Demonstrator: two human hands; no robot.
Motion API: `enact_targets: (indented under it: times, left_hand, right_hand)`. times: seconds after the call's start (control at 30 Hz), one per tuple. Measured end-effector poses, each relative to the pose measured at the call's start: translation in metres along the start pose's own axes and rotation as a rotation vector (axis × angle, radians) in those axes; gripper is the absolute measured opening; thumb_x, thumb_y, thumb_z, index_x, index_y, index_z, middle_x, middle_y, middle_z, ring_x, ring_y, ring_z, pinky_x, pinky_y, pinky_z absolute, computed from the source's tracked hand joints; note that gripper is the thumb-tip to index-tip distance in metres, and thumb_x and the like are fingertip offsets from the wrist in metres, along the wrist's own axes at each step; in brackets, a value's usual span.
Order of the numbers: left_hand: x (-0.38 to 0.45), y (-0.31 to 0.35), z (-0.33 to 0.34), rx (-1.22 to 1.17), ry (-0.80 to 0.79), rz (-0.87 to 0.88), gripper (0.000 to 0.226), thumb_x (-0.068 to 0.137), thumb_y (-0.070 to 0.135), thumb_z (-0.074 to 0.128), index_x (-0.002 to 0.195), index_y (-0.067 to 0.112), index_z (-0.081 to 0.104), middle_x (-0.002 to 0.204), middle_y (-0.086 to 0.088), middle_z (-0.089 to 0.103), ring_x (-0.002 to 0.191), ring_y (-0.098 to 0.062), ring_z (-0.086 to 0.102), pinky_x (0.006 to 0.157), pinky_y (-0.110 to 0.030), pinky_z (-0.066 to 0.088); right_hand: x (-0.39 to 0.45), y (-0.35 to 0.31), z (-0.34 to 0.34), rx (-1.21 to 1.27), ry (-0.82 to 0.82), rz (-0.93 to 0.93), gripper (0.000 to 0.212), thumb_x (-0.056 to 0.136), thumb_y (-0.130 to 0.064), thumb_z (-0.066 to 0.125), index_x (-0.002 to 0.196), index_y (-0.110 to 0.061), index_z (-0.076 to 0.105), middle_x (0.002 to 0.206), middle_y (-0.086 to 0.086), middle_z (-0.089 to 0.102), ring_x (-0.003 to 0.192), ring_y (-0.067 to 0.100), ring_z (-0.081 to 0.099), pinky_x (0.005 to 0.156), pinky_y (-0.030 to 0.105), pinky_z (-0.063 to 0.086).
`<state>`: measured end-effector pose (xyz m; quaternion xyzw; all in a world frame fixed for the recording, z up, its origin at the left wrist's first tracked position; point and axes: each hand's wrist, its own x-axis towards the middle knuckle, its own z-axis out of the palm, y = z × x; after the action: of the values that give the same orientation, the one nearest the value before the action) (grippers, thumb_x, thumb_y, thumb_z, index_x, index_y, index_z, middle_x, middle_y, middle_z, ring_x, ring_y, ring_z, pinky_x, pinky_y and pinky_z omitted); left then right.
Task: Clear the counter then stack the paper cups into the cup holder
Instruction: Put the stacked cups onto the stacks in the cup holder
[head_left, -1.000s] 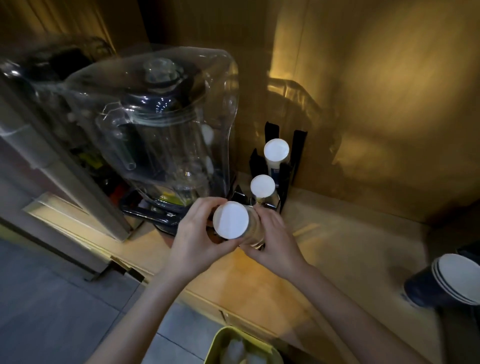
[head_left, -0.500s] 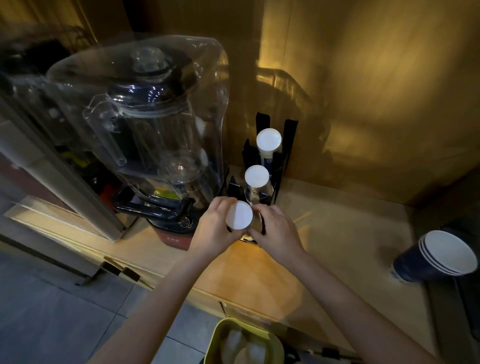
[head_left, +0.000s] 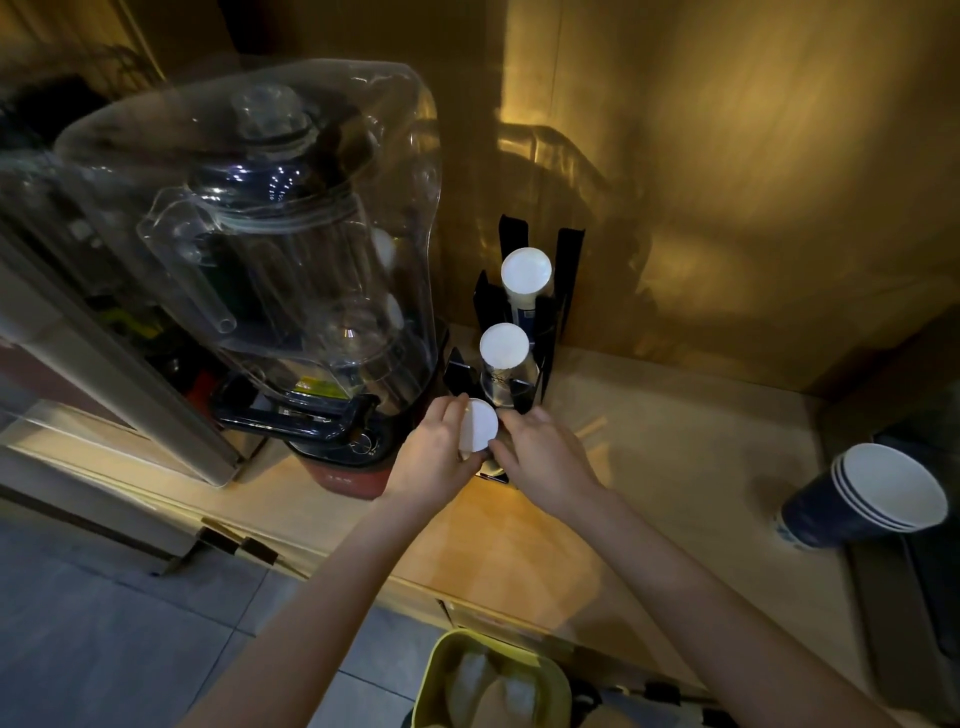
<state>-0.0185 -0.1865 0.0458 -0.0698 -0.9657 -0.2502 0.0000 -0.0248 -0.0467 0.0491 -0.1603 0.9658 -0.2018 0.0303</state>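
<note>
A black cup holder (head_left: 565, 270) with upright fins stands on the wooden counter (head_left: 649, 441) against the back wall. Two upside-down cup stacks sit in it, a rear stack (head_left: 525, 273) and a middle stack (head_left: 504, 347), white bottoms up. At the holder's front slot, my left hand (head_left: 434, 457) and my right hand (head_left: 545, 457) both grip a third upside-down cup stack (head_left: 479, 425), one hand on each side. Its lower part is hidden by my fingers. A separate stack of dark blue paper cups (head_left: 862, 499) leans at the counter's right.
A large blender (head_left: 270, 249) under a clear plastic cover stands just left of the holder, its red base (head_left: 348, 478) near my left hand. A yellow-green bin (head_left: 498, 680) sits on the floor below the counter edge. A dark object (head_left: 919, 571) lies at the far right.
Both hands have lowered the cup stack from above the counter down into the holder's front slot. The view has shifted slightly, so the blue cups appear further in at the right.
</note>
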Motion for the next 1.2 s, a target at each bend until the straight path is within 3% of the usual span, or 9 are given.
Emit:
enact_targets:
  times: [0.2,0.33,0.4,0.5,0.63,0.73,0.87,1.0,1.2]
  left_hand:
    - [0.005,0.017,-0.004,0.091,0.006,0.018,0.064,0.084,0.030,0.059,0.136,0.002,0.032,0.138,-0.016,0.042,0.129,-0.029,0.040,0.106,-0.036,0.036]
    - [0.008,0.040,0.001,0.162,0.128,0.182,0.042,0.083,0.031,0.053,0.115,0.005,0.056,0.116,-0.015,0.062,0.109,-0.032,0.057,0.087,-0.040,0.050]
    - [0.012,0.056,0.006,0.168,0.145,0.270,0.040,0.080,0.035,0.045,0.105,0.008,0.060,0.103,-0.011,0.066,0.096,-0.029,0.061,0.079,-0.035,0.051]
    - [0.023,0.083,0.018,0.165,0.113,0.377,0.043,0.081,0.036,0.042,0.108,0.007,0.059,0.103,-0.011,0.065,0.096,-0.030,0.059,0.080,-0.038,0.051]
    - [0.037,0.123,0.043,0.202,0.071,0.470,0.049,0.084,0.038,0.044,0.125,0.010,0.047,0.127,-0.011,0.057,0.118,-0.030,0.052,0.092,-0.041,0.050]
    - [0.047,0.157,0.071,0.193,-0.063,0.494,0.060,0.090,0.039,0.043,0.143,0.019,0.020,0.153,-0.005,0.026,0.141,-0.023,0.023,0.110,-0.041,0.030]
    - [0.052,0.201,0.108,0.244,-0.146,0.584,0.066,0.092,0.041,0.040,0.145,0.022,0.006,0.158,-0.002,0.008,0.145,-0.020,0.006,0.117,-0.041,0.016]
    - [0.051,0.245,0.141,0.169,-0.244,0.612,0.065,0.093,0.041,0.039,0.145,0.021,0.006,0.158,-0.004,0.006,0.145,-0.023,0.009,0.119,-0.041,0.017]
    - [0.051,0.292,0.178,-0.057,-0.389,0.324,0.059,0.094,0.038,0.037,0.140,0.005,0.022,0.145,-0.018,0.035,0.133,-0.031,0.034,0.109,-0.039,0.030]
  right_hand:
    - [0.001,0.006,-0.014,-0.210,0.002,-0.079,0.031,0.096,-0.029,0.037,0.114,-0.009,0.053,0.111,0.010,0.065,0.107,0.028,0.053,0.088,0.037,0.039]
    - [-0.008,0.027,-0.028,-0.278,0.190,-0.136,0.028,0.086,-0.026,0.041,0.087,-0.012,0.065,0.083,0.003,0.070,0.083,0.024,0.064,0.071,0.031,0.046]
    - [-0.017,0.045,-0.038,-0.335,0.254,-0.125,0.029,0.081,-0.029,0.039,0.078,-0.016,0.065,0.075,-0.002,0.068,0.075,0.019,0.064,0.070,0.024,0.036]
    - [-0.033,0.076,-0.053,-0.381,0.270,-0.050,0.027,0.081,-0.029,0.043,0.085,-0.016,0.066,0.085,-0.001,0.070,0.084,0.019,0.065,0.074,0.027,0.029]
    - [-0.063,0.118,-0.078,-0.318,0.296,0.096,0.030,0.086,-0.026,0.051,0.111,-0.012,0.063,0.113,0.006,0.068,0.110,0.024,0.060,0.095,0.032,0.039]
    - [-0.094,0.150,-0.092,-0.280,0.345,0.225,0.038,0.087,-0.024,0.057,0.121,-0.009,0.055,0.125,0.012,0.061,0.120,0.030,0.053,0.100,0.041,0.042]
    - [-0.135,0.194,-0.098,-0.316,0.386,0.434,0.047,0.086,-0.027,0.059,0.128,-0.009,0.049,0.133,0.013,0.056,0.127,0.029,0.048,0.106,0.042,0.037]
    - [-0.170,0.232,-0.103,-0.181,0.421,0.581,0.050,0.093,-0.034,0.045,0.136,-0.010,0.038,0.140,0.010,0.047,0.132,0.025,0.039,0.110,0.039,0.031]
    - [-0.194,0.263,-0.101,0.217,0.469,0.850,0.050,0.095,-0.035,0.040,0.138,-0.012,0.030,0.139,0.013,0.044,0.124,0.029,0.048,0.099,0.043,0.044]
